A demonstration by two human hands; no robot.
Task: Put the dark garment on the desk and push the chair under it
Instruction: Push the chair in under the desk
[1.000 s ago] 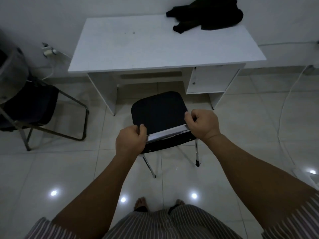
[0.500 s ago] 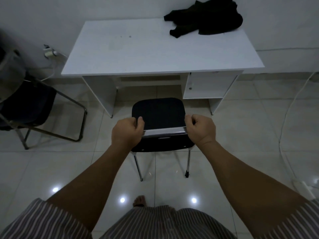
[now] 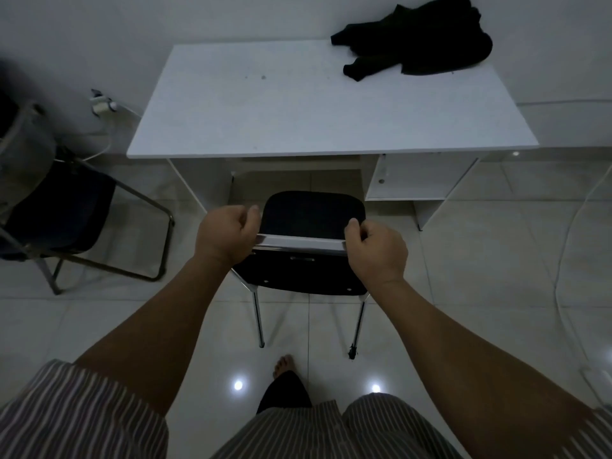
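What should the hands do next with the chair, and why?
Probably push the chair straight ahead. Both the left hand and right hand grip its backrest, the dark garment lies on the desk, and the seat sits short of the open kneehole.

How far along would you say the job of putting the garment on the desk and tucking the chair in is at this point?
The first half looks done: the dark garment lies on the far right corner of the white desk. The chair is in hand: the left hand and right hand grip the top of the chair backrest. Left to do: the seat sits in front of the desk opening, not yet under the top.
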